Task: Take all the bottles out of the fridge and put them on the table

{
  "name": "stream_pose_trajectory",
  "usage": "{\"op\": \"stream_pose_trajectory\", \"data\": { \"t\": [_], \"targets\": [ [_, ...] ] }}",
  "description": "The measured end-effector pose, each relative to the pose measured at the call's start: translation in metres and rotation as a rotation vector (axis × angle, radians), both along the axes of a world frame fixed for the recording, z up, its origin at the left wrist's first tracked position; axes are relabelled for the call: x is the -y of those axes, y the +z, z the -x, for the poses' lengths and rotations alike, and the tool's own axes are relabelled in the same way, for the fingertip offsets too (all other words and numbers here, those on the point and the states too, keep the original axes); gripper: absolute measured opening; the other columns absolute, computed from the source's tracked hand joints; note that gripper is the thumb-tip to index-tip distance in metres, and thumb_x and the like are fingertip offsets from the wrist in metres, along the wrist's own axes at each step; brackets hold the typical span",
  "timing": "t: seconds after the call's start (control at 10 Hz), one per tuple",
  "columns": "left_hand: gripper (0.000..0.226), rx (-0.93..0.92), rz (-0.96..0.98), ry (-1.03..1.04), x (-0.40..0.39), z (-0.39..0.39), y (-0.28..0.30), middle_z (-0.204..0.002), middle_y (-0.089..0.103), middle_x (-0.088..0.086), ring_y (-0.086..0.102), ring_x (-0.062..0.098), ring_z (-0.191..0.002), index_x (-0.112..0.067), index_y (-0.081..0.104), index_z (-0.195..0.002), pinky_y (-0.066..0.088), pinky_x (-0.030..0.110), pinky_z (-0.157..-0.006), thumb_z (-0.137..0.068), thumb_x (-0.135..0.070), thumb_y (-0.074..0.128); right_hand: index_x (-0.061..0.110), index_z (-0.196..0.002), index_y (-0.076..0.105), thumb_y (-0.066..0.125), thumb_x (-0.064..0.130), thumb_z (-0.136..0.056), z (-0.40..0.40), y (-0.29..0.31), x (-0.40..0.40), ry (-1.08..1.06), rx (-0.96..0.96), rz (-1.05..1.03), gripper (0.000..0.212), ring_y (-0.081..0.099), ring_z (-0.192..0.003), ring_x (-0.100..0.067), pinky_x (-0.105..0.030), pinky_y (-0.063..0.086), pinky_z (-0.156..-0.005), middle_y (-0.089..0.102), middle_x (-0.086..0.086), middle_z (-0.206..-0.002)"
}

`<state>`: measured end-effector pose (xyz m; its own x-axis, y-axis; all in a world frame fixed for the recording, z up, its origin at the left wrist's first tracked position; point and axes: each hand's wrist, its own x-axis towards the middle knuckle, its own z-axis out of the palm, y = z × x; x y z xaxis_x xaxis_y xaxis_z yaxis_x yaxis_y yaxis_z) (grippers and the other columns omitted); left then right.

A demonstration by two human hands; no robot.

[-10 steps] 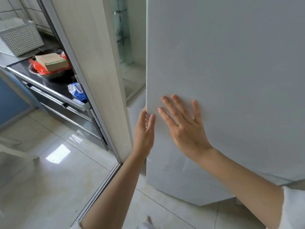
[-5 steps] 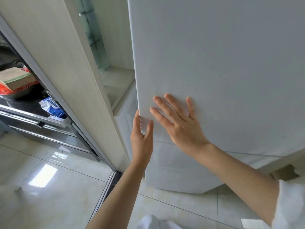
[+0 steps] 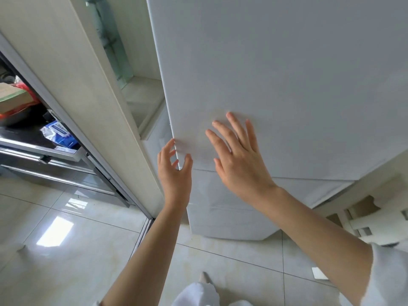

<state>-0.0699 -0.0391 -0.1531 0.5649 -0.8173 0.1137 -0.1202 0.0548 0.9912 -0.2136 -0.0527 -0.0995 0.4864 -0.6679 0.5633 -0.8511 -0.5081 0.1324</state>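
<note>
Curled fingers (image 3: 166,151) of the left hand (image 3: 174,171) hook behind the free edge of the white fridge door (image 3: 287,85), with the thumb on the front face, so the edge sits pinched between them; the grip falls low on the upper door, just above the seam with the lower door (image 3: 223,217), where no handle shows and the edge itself seems to serve as one. The fingers (image 3: 234,131) of the right hand (image 3: 240,164) are straight and spread apart, their tips at the flat front of the door just beside the left hand; whether the palm presses the panel or stands slightly off it cannot be told. That flat hand looks placed to steady the door while the left pulls the edge outward.

The door reads as shut or barely cracked, so the bottles, if any, are hidden behind it and none is in view. The table is not in view either. The task appears to be at its opening step.

A pale wall panel (image 3: 72,85) stands close on the hinge-free side, leaving the left hand a narrow gap to work in. Beyond it, a metal rack (image 3: 44,151) carries a blue-and-white packet (image 3: 58,134). Glossy floor tiles (image 3: 66,250) lie underfoot.
</note>
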Motion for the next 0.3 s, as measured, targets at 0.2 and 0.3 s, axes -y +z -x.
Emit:
{"op": "stream_pose_trajectory", "data": {
  "t": [0.2,0.3],
  "targets": [
    [0.025,0.045,-0.023,-0.066,-0.06,0.027,-0.012,-0.109,0.067,-0.003,0.062,0.01,-0.104,-0.02,0.061,-0.11,0.053,0.035,-0.093,-0.091,-0.005,0.057,-0.001,-0.136,0.044,0.061,0.01,-0.086,0.048,-0.016,-0.05,-0.006,0.111,-0.202,0.054,0.034,-0.134,-0.043,-0.054,0.031,-0.111,0.052,-0.017,-0.13],
    [0.022,0.047,-0.042,-0.056,-0.099,0.051,-0.019,-0.098,0.071,-0.001,0.064,0.008,-0.096,-0.016,0.062,-0.106,0.052,0.031,-0.087,-0.091,-0.002,0.055,-0.003,-0.133,0.045,0.061,0.009,-0.085,0.076,-0.026,-0.085,0.023,0.167,-0.234,0.052,0.044,-0.124,-0.043,-0.05,0.039,-0.105,0.055,-0.019,-0.123]
  ]
}}
